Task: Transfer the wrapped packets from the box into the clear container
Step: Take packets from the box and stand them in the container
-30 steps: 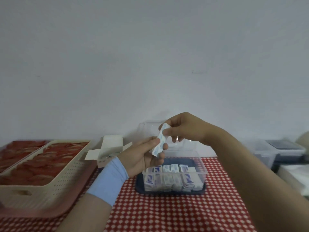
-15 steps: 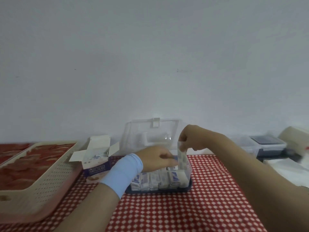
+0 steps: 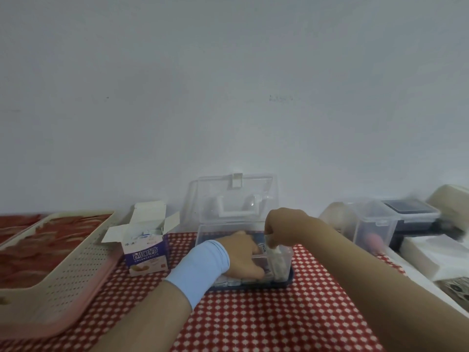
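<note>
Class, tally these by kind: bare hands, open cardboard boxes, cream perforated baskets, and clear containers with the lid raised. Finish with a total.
Bare hands: 2 (left hand, right hand)
Open purple-and-white cardboard box: 1
Cream perforated plastic basket: 1
Clear plastic container with raised lid: 1
Total: 5
Blurred things at the edges are left out.
</note>
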`<state>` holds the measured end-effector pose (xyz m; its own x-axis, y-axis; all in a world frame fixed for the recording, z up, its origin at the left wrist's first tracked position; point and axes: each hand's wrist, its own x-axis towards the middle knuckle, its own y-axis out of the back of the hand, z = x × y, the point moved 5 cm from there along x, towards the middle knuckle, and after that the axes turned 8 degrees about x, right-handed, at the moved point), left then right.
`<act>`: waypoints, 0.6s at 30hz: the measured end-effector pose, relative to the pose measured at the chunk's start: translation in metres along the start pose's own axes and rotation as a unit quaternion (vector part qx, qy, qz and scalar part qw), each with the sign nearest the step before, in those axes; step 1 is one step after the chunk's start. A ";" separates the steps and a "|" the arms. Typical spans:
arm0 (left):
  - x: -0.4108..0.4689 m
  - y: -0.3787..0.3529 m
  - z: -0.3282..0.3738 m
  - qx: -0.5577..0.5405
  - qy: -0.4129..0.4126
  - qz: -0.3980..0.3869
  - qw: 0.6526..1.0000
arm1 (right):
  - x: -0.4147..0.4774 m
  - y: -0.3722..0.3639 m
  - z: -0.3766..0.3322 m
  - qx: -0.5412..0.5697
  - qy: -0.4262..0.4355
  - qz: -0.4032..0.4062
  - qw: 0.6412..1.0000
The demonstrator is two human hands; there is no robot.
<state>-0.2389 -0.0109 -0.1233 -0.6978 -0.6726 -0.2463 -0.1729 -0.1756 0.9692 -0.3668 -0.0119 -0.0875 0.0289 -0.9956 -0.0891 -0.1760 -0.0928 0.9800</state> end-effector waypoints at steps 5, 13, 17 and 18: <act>0.000 0.006 0.007 -0.042 -0.014 0.039 0.998 | 0.000 -0.005 -0.008 -0.114 0.004 -0.012 0.993; 0.009 -0.001 0.021 -0.012 -0.029 -0.003 1.000 | -0.001 -0.008 -0.015 -0.224 0.024 0.021 0.974; 0.013 -0.002 0.022 0.020 -0.029 -0.024 0.999 | -0.001 -0.003 -0.009 -0.204 0.024 0.044 0.978; 0.013 -0.003 0.022 0.022 -0.033 -0.024 0.999 | -0.001 0.000 -0.009 -0.184 0.031 0.045 0.981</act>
<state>-0.2626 -0.0032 -0.1287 -0.7316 -0.6155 -0.2929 -0.2370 -0.1732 0.9559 -0.3583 -0.0108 -0.0861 0.0909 -0.9959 -0.0004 0.1870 0.0167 0.9822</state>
